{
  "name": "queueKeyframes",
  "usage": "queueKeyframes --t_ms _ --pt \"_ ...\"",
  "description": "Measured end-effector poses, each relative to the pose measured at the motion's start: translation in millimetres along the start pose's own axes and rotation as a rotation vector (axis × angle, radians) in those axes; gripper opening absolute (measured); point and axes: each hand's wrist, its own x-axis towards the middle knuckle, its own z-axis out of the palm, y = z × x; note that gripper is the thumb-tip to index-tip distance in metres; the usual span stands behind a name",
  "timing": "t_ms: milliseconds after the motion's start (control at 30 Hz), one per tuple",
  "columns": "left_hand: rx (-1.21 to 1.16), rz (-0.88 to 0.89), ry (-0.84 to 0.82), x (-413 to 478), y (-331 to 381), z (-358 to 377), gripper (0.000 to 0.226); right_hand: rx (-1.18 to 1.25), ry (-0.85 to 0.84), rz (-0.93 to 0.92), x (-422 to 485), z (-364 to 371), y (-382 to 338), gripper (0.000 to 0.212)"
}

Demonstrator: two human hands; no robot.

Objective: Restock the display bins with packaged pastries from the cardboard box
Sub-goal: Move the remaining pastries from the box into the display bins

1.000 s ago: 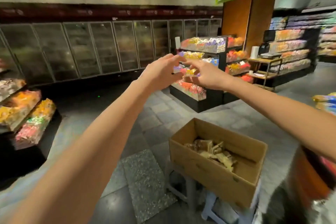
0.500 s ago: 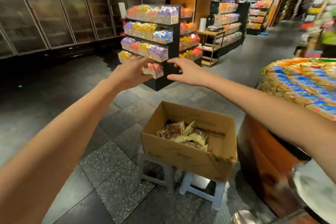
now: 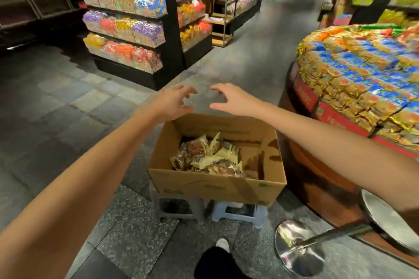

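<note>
An open cardboard box (image 3: 210, 186) stands on two small stools in front of me. Several packaged pastries (image 3: 207, 158) in yellow and clear wrappers lie in its left half. My left hand (image 3: 173, 103) and my right hand (image 3: 231, 99) hover side by side above the box's far rim, fingers loosely curled, holding nothing. A round display bin (image 3: 362, 75) heaped with gold and blue packets stands to the right of the box.
A black shelf unit (image 3: 127, 22) of bright sweets stands ahead on the left. A wooden weighing stand (image 3: 218, 18) sits behind it. A chrome post base (image 3: 299, 248) lies on the floor at lower right, beside my foot (image 3: 222, 246).
My view has dropped and swung right, bringing the box and round bin closer. Both hands have come down from in front of the shelves to just over the box's far edge.
</note>
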Motion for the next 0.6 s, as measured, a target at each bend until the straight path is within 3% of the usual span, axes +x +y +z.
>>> queueKeyframes --t_ms 333,600 --pt "-0.052 0.044 -0.198 131 -29 101 0.045 -0.054 -0.223 0.183 56 38 126 0.060" --pt "-0.158 0.141 -0.350 194 -26 175 0.046 -0.098 -0.321 0.331 44 34 211 0.061"
